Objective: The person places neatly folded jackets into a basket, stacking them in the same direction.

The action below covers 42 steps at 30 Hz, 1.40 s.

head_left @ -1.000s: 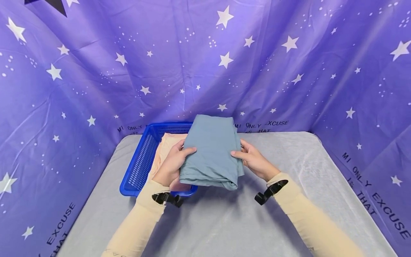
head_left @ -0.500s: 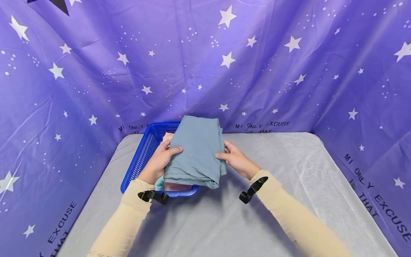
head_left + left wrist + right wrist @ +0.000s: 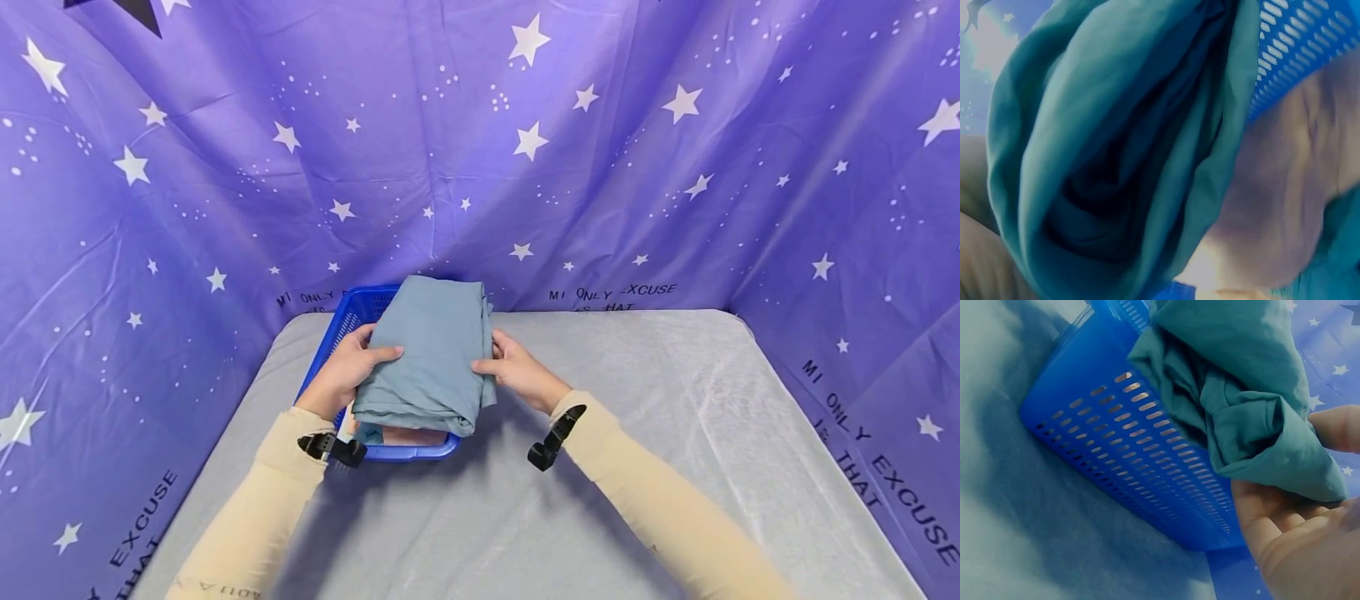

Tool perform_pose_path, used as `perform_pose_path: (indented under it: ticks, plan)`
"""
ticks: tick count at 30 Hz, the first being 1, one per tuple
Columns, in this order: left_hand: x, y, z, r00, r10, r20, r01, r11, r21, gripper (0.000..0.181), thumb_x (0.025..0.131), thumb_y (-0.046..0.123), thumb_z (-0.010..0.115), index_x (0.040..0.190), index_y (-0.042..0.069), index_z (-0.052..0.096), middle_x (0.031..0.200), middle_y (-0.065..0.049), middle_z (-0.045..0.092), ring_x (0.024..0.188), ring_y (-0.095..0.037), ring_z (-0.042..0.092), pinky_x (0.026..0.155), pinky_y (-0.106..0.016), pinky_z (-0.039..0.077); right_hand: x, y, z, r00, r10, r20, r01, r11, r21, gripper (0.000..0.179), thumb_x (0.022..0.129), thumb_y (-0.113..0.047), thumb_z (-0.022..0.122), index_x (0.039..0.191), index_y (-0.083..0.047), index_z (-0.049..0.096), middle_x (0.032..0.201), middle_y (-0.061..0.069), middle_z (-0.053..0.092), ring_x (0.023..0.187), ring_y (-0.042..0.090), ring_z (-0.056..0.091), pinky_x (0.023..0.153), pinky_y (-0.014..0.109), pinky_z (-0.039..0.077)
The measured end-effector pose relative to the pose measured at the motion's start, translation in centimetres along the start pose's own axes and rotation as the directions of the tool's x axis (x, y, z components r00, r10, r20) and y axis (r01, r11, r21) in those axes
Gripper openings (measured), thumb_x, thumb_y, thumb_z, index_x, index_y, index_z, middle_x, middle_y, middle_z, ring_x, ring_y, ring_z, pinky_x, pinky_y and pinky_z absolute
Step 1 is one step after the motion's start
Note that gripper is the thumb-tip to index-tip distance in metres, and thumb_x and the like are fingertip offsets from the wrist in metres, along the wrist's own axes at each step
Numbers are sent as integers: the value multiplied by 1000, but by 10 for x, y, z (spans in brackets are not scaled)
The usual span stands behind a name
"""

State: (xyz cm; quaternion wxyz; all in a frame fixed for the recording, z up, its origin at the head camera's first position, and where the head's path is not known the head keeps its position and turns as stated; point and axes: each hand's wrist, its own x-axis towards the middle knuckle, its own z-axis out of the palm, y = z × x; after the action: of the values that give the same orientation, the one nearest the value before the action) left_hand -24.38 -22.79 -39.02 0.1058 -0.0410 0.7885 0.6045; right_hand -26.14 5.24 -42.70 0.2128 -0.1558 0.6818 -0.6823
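Observation:
A folded blue-grey cloth, perhaps a garment, (image 3: 423,354) is held between both hands over the blue plastic basket (image 3: 412,452). My left hand (image 3: 347,367) grips its left edge, thumb on top. On the opposite edge my right hand (image 3: 521,371) pinches it, with the thumb above and the fingers beneath, as the right wrist view shows. Loose layers of the cloth (image 3: 1235,419) bunch at that side. Below it, pinkish folded fabric (image 3: 1272,206) and a teal piece (image 3: 1335,250) lie in the basket, mostly covered in the head view.
The basket stands at the left back of a table covered in grey cloth (image 3: 637,467). Purple curtains with white stars (image 3: 480,125) hang close behind the table and along both sides. A black strap with a small device (image 3: 555,437) sits on each wrist.
Both hands have carried the folded blue-grey cloth to the left, from the basket's right side to over it. The grip stays the same, and more of the basket is now covered.

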Motion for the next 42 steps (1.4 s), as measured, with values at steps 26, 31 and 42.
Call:
perform_pose_path:
  ticks: [26,31,42]
  plan:
    - [12,-15,-24,993,-100,-60,112,963,244,80,99,12,61,163,2,14,161,-29,31,139,-43,43,113,-56,42,11,2,36,992,-99,-83,44,863,-504,57,92,-5,67,147,-5,51,132,17,60,91,14,60,76,25,51]
    - [13,-14,-24,994,-75,-76,96,939,330,79,98,9,62,162,0,17,161,-31,28,142,-46,40,114,-60,39,9,4,43,983,-175,-60,91,740,-666,51,95,-16,71,143,-7,56,127,12,56,98,22,59,82,32,50]
    - [6,-7,-10,999,-8,-47,38,716,697,85,92,24,74,161,10,26,161,-34,25,147,-53,30,112,-66,37,6,12,53,969,-241,53,168,490,-855,36,97,-30,69,130,-16,70,142,5,58,116,27,46,101,43,44]
